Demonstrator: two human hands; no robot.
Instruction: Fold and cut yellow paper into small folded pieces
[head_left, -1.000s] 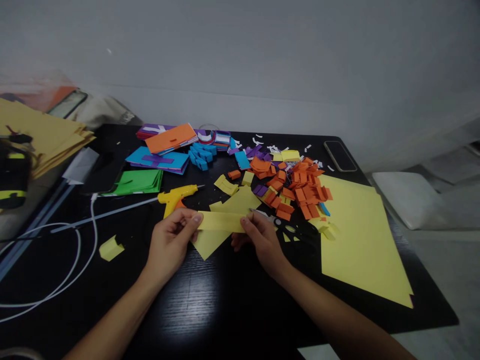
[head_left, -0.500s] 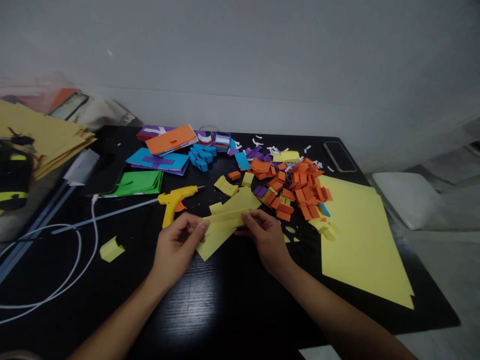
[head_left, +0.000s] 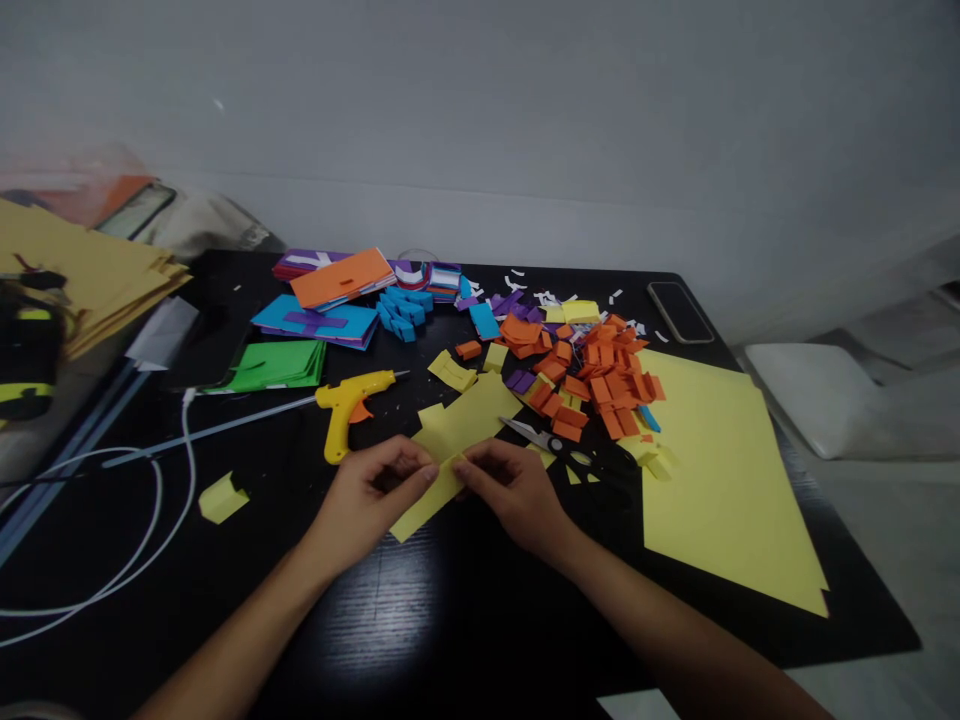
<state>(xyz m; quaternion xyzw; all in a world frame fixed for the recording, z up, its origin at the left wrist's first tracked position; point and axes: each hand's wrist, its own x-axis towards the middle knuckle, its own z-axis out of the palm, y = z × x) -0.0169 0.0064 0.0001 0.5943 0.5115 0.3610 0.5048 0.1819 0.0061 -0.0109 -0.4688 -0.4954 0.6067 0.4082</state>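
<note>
My left hand (head_left: 375, 492) and my right hand (head_left: 521, 495) meet close together over the dark table, thumbs and fingers pinching a yellow paper strip (head_left: 448, 470). Fingers hide most of this strip. Flat yellow paper (head_left: 480, 408) lies behind and beneath the hands, one corner showing below the fingertips. Scissors (head_left: 536, 434) with dark handles rest just beyond my right hand, blades pointing left. Beyond my left hand lies a yellow glue gun (head_left: 349, 405) with an orange trigger and a glue stick in its back.
Folded orange paper pieces (head_left: 611, 375) are heaped at centre right. Yellow sheets (head_left: 727, 480) and a phone (head_left: 679, 312) lie at right. A green paper stack (head_left: 277, 365), a folded yellow piece (head_left: 223, 498) and a white cable (head_left: 191, 460) are at left.
My hands have drawn together and slightly downward. The strip, stretched between them before, is now mostly hidden by fingers. The scissor blades have come into view.
</note>
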